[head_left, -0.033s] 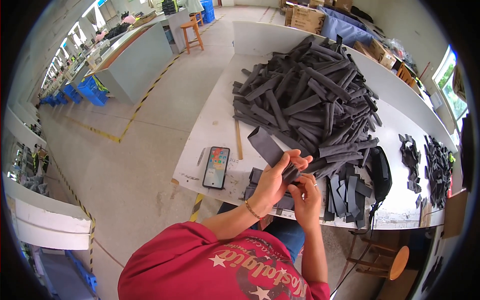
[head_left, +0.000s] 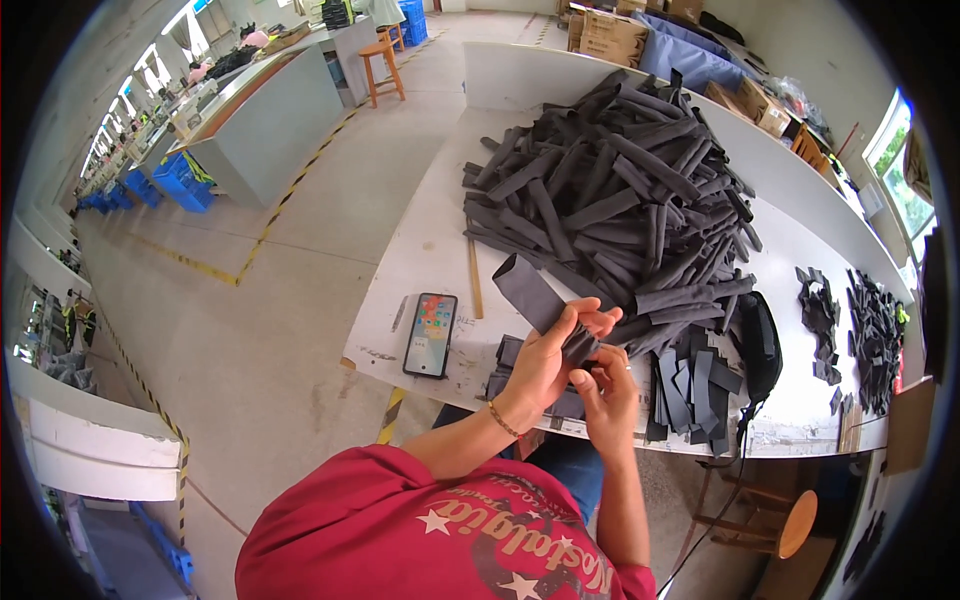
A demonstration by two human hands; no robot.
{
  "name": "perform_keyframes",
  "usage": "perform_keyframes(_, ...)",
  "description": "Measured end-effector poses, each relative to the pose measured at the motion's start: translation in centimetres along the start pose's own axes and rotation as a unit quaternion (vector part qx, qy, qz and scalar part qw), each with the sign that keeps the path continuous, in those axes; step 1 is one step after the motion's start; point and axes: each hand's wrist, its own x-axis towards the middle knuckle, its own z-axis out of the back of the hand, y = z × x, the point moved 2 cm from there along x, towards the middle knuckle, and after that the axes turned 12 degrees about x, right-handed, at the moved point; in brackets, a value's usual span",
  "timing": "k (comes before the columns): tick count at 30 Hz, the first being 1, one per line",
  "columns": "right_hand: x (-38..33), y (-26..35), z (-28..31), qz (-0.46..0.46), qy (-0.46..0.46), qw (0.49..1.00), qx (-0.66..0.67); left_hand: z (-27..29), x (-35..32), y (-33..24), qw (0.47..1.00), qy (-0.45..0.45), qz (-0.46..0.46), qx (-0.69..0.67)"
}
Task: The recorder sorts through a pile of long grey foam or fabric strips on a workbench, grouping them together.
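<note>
Hands meet over the near edge of the white table (head_left: 430, 230), which serves as the landmark for everything else. The left hand (head_left: 548, 362) has its fingers closed around a dark grey flat strip (head_left: 528, 290), gripping the strip's lower end so that the rest of it slants up and away to the left above the tabletop. The right hand (head_left: 608, 385) sits just beside the left one, touching it, with its fingertips pinched on the same strip's lower end beneath the left thumb. Below the hands, flat on the table at its near edge, lies a small stack of similar dark pieces (head_left: 510, 360). To the left of the hands a smartphone (head_left: 431, 334) rests face up on the table with its screen lit, and a thin wooden stick (head_left: 476, 278) lies just beyond it. Farther across the table a large heap of dark grey strips (head_left: 610, 200) covers most of the middle. To the right of the hands, short cut strips (head_left: 690, 385) lie in rows near the table's front edge, next to a black pouch (head_left: 760, 345). Two smaller piles of dark scraps (head_left: 850, 320) sit at the table's far right end. A round wooden stool (head_left: 795, 525) stands under the table's right corner.
</note>
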Motion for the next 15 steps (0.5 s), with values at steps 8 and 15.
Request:
perform_keyframes(8, -1.6, -1.0, 2.7, -0.071, -0.204, 0.945, 0.244, 2.8, 2.2, -4.9, 0.986, 0.043, -0.163, 0.011)
perform_keyframes(15, 0.5, -0.5, -1.1, -0.220, -0.094, 0.891, 0.386, 1.8, 1.0, -3.1, 0.985, 0.132, -0.115, 0.010)
